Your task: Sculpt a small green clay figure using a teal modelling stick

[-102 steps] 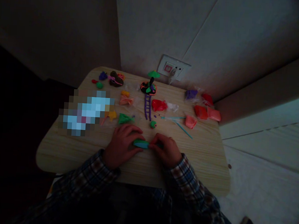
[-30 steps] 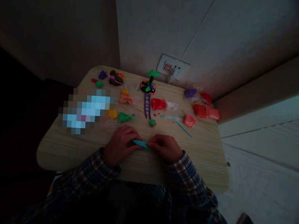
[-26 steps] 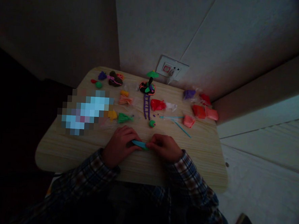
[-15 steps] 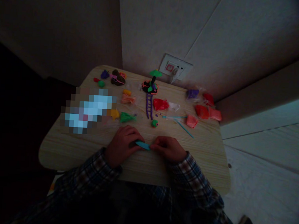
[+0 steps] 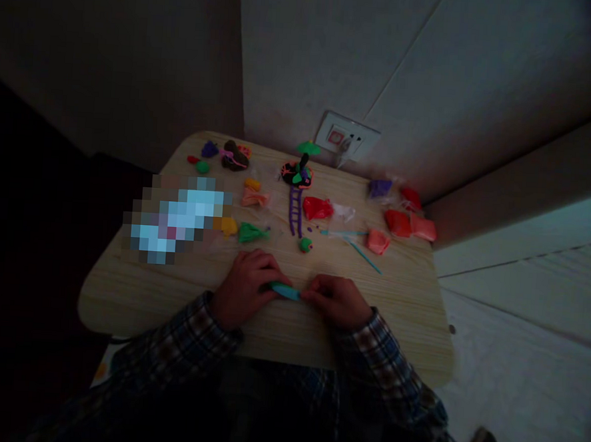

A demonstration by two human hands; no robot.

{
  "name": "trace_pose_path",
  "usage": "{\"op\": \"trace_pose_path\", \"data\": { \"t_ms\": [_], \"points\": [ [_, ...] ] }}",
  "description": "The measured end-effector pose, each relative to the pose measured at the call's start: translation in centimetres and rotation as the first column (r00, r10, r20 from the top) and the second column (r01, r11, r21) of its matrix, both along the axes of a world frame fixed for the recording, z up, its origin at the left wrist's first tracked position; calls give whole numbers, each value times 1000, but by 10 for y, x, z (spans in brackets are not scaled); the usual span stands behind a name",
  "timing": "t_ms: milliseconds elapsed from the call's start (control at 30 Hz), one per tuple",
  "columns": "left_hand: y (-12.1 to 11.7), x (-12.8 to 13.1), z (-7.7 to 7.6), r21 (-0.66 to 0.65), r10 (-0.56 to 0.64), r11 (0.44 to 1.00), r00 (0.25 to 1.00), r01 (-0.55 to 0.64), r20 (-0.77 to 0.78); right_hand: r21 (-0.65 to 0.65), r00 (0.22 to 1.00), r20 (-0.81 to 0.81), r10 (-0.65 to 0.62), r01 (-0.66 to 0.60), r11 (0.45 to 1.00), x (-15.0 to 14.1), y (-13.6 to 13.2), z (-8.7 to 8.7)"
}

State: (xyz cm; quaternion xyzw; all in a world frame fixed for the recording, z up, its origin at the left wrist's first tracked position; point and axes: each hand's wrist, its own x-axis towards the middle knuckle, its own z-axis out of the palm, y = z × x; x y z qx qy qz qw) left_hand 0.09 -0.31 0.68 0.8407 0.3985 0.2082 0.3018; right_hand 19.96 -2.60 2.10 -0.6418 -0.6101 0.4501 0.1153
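Observation:
A flat, light-blue elongated piece (image 5: 286,291) spans the gap between my two hands, low over the table; I cannot tell whether it is clay or plastic. A strip of green shows along its upper left edge. My left hand (image 5: 249,289) is closed around its left end, thumb below and fingers above. At the right end, the fingertips of my right hand (image 5: 338,301) pinch it. Just beyond the hands sits a small green ball-shaped figure (image 5: 306,245). Behind it lies a purple ladder (image 5: 295,211), leading up to a dark clay model (image 5: 297,174) with a green umbrella top (image 5: 309,147).
Bagged clay lies about: green (image 5: 252,232), red (image 5: 317,207), pink (image 5: 377,241) and purple (image 5: 379,188). Thin teal sticks (image 5: 366,257) rest on the right. A brown clay model (image 5: 235,156) stands back left. A bright pixelated patch covers the table's left. A wall socket (image 5: 348,136) is behind.
Both hands and the blue piece appear slightly lower and to the right, while the view itself has shifted a little. The grip on the piece looks the same.

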Motion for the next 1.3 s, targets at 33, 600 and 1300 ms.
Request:
{"op": "trace_pose_path", "data": {
  "t_ms": [33,600,1300],
  "points": [
    [0,0,0,-1,0,1000,1000,0,-2,6,1000,-7,6,-6,1000,0,-1,0],
    [-2,0,-1,120,41,992,996,-50,77,444,997,-25,-68,73,893,11,-8,-11],
    [-2,-1,-6,54,148,987,986,-152,72,607,981,75,176,-185,772,0,-16,-19]
  ]
}}
